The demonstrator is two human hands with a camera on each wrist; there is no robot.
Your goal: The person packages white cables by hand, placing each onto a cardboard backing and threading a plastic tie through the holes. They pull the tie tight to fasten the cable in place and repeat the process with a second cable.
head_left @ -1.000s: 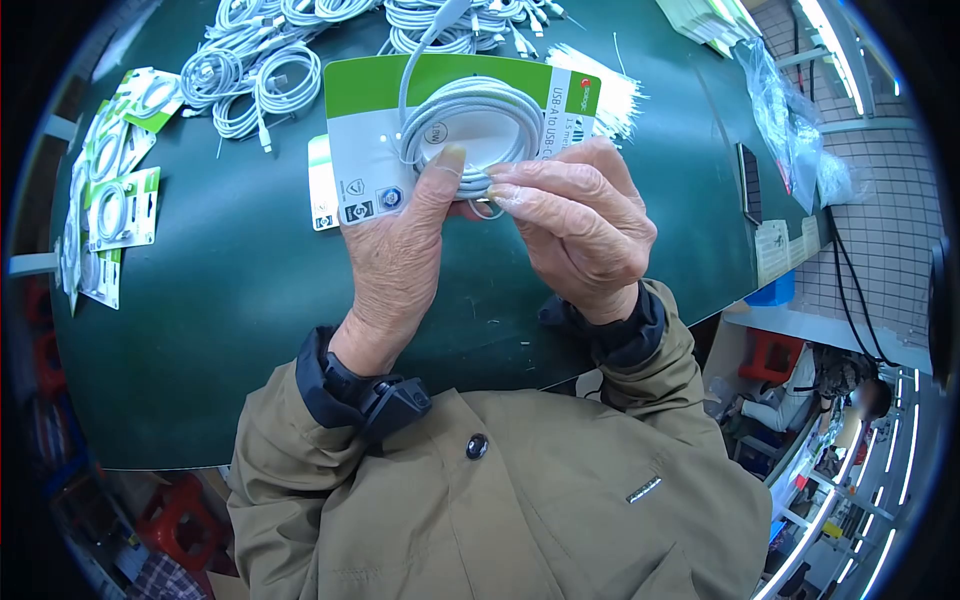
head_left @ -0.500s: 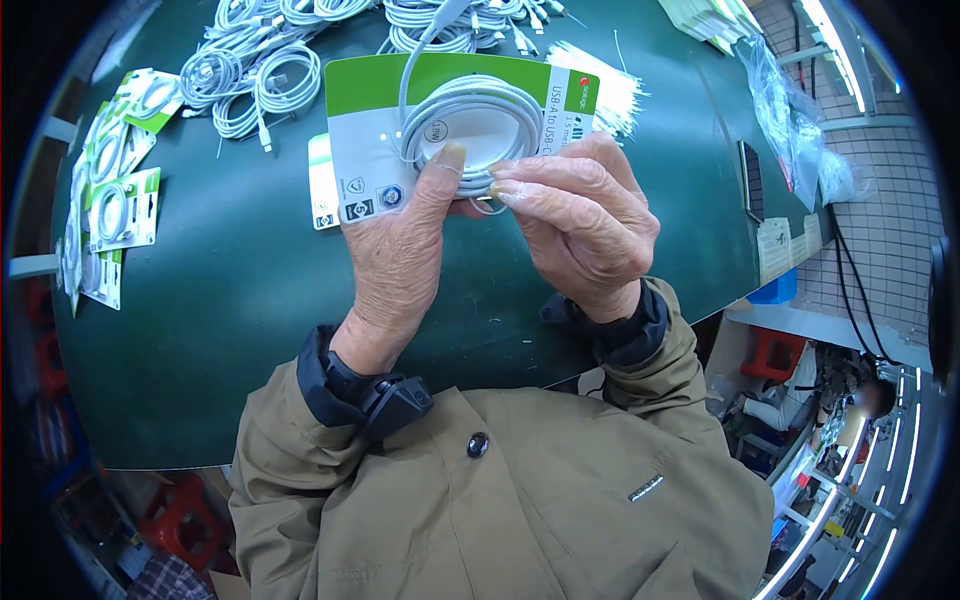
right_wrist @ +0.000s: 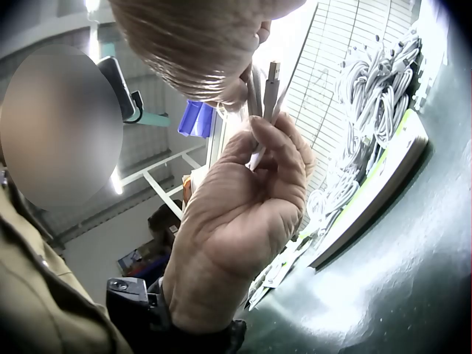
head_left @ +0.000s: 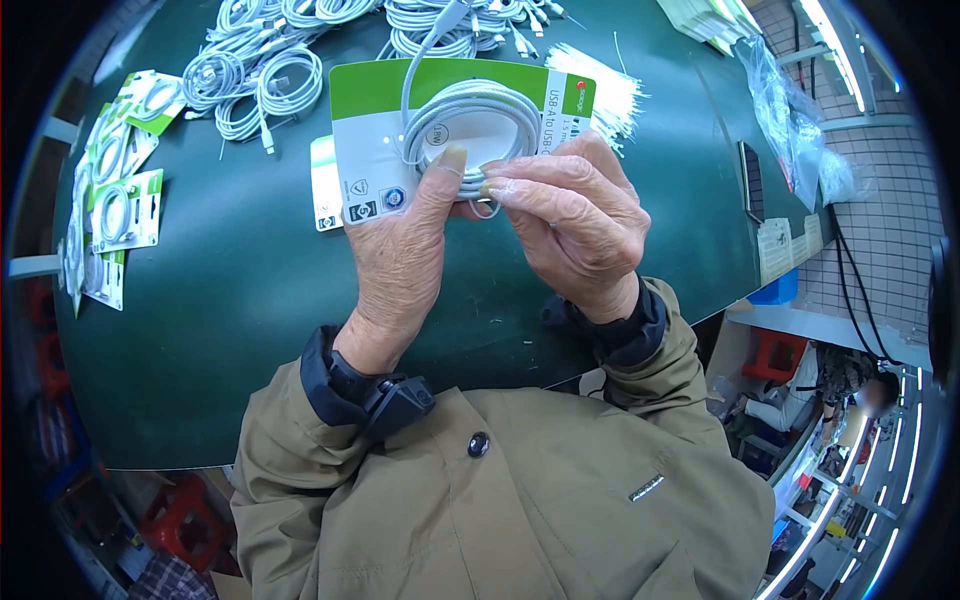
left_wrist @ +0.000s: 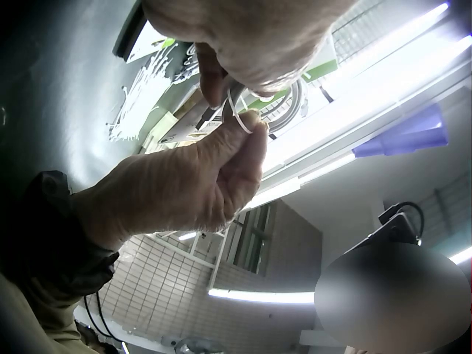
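My left hand (head_left: 400, 255) holds a green and white packaging card (head_left: 370, 150) upright over the table, its thumb pressing a coiled white USB cable (head_left: 475, 90) against the front. One end of the cable runs up past the card's top edge. At the coil's lower right, the right hand (head_left: 580, 220) pinches a thin white tie (head_left: 485, 211) between thumb and fingertips. In the left wrist view the tie (left_wrist: 237, 112) shows as a narrow loop near both hands' fingertips. A USB plug (right_wrist: 271, 87) sticks up beside the left fingers in the right wrist view.
Several coiled cables (head_left: 290, 80) lie at the back of the green table (head_left: 250, 330). Loose white ties (head_left: 620, 100) spread behind the card. Carded cables (head_left: 125, 210) sit at the left, another card (head_left: 325, 185) just behind. A phone (head_left: 750, 180) and plastic bags (head_left: 785, 130) lie right.
The card and both hands have dipped very slightly, and the right fingers have shifted a little left along the coil. The hold on card and tie looks the same.
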